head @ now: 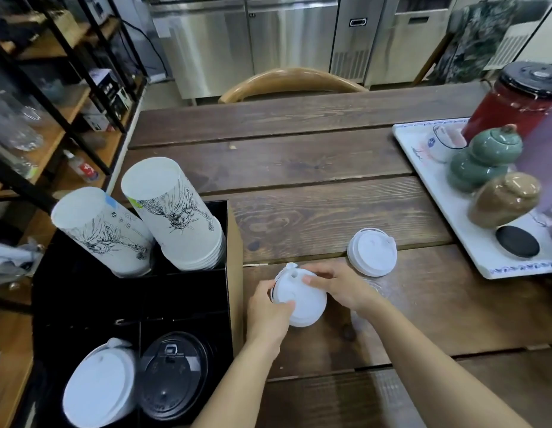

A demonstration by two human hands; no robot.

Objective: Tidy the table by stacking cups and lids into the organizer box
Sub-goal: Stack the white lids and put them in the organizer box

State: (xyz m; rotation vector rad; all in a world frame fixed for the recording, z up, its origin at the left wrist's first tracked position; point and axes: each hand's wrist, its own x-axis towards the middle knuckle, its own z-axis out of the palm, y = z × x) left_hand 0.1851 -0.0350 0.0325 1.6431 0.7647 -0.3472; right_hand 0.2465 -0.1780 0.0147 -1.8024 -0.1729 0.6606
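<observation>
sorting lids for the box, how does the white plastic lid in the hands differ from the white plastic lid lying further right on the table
The white plastic lid in the hands is gripped by both the left hand and right hand; the white plastic lid lying further right sits untouched on the wooden table. The held one is tilted, the other lies flat. Both are round white sip lids, still outside the black organizer box.

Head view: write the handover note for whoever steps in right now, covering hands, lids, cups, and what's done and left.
Left hand and right hand together grip a white lid just above the table, beside the organizer box.
Done: two stacks of printed paper cups fill the box's far compartments; white lids and black lids sit in the near ones.
Left: box the held lid, then the loose white lid on the table. A clear lid may lie under the right forearm; too blurred to confirm.
</observation>
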